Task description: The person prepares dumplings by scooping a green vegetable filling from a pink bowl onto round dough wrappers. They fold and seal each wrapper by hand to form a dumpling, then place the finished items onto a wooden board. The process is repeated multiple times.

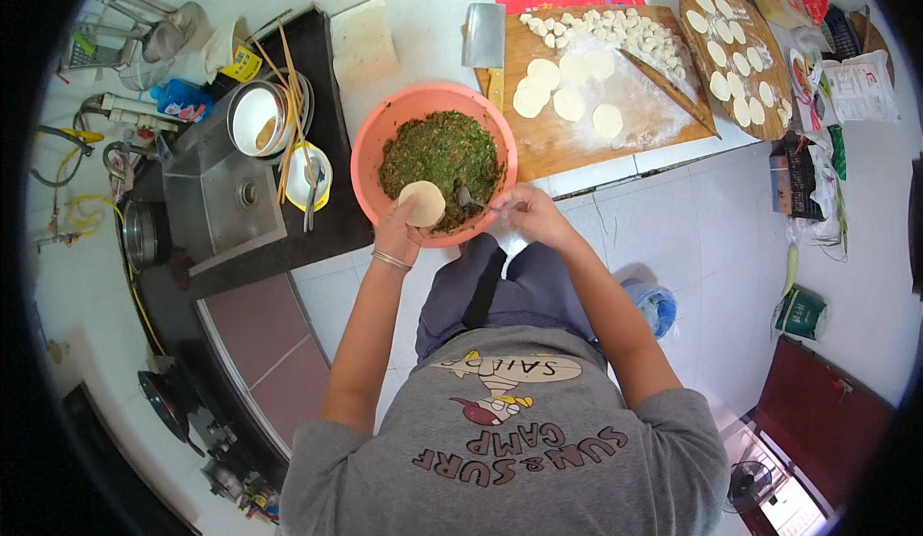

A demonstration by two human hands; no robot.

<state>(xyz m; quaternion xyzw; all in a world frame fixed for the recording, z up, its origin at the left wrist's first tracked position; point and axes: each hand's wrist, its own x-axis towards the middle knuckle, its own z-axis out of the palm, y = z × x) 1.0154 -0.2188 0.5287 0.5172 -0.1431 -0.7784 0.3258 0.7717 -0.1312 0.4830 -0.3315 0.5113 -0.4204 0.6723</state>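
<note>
My left hand [397, 234] holds a round dough wrapper [422, 203] over the near edge of a pink basin [368, 124]. Chopped green filling [437, 156] with darker bits lies in the basin. In my right hand [533, 217] is the handle of a metal spoon [468, 197], whose bowl dips into the filling beside the wrapper. To the right, a floured wooden cutting board [538, 156] bears several flat wrappers [568, 104], a heap of small dough pieces [615, 31] and a rolling pin [670, 92].
A cleaver [484, 36] lies at the board's left edge. On the far right is a round board [690, 0] with more wrappers. Left of the basin are stacked bowls [255, 118], long chopsticks [292, 103] and a sink [207, 195]. A blue-lined bin [656, 307] stands on the floor.
</note>
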